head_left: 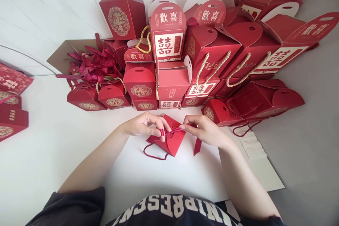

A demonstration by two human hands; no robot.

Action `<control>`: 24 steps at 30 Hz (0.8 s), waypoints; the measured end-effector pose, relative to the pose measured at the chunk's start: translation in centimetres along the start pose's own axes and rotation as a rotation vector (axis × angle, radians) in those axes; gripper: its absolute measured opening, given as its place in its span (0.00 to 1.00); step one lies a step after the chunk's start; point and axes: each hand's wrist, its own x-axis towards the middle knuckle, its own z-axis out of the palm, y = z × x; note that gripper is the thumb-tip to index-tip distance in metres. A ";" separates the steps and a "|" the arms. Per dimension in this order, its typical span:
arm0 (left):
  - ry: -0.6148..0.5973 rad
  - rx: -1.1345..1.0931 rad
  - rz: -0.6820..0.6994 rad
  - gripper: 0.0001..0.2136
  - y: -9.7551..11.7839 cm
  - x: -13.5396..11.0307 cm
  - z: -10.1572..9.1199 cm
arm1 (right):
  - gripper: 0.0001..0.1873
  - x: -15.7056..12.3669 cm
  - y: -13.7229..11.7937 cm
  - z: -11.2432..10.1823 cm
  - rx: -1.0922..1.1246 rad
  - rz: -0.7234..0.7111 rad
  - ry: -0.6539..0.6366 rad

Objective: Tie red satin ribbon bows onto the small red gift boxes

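A small red gift box (175, 144) with folded flaps sits on the white table in front of me, a dark red cord handle (155, 157) hanging out toward me. Across its top runs a red satin ribbon (197, 146), crossed at the middle. My left hand (152, 125) pinches one part of the ribbon, with a strand looped over the fingers. On the other side my right hand (200, 129) grips the ribbon between thumb and fingertips, and its tail dangles below onto the table. Whether the crossing is knotted, I cannot tell.
Stacked red gift boxes (169, 77) line the wall behind, some with gold rope handles (203, 67). At the back left, an open brown carton (59, 54) holds dark red ribbon bows (97, 61). More red boxes (13, 120) stand at far left. White paper (254, 144) lies at right.
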 end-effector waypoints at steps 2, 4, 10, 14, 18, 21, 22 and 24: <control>0.097 0.097 -0.025 0.11 0.0 0.1 0.3 | 0.19 0.0 0.1 -0.1 0.048 0.007 -0.024; 0.166 0.181 -0.037 0.13 0.0 0.2 0.4 | 0.19 0.0 0.3 -0.3 0.133 0.021 -0.066; 0.238 0.262 -0.107 0.11 0.4 0.3 0.4 | 0.20 -0.5 1.3 -1.5 0.459 0.035 -0.186; 0.227 0.175 -0.181 0.11 1.1 0.2 0.9 | 0.15 -0.7 1.3 -1.6 0.500 -0.107 -0.185; 0.228 0.170 -0.219 0.13 1.5 0.2 1.5 | 0.08 -0.3 0.5 -0.5 0.426 -0.302 -0.042; 0.245 0.174 -0.247 0.17 1.4 0.3 1.9 | 0.08 0.2 0.0 0.6 0.352 -0.352 0.046; 0.246 0.173 -0.251 0.17 1.4 0.4 2.0 | 0.09 0.3 -0.2 1.0 0.312 -0.357 0.059; 0.253 0.196 -0.241 0.15 1.6 0.5 2.3 | 0.10 0.6 -0.4 1.6 0.223 -0.362 0.077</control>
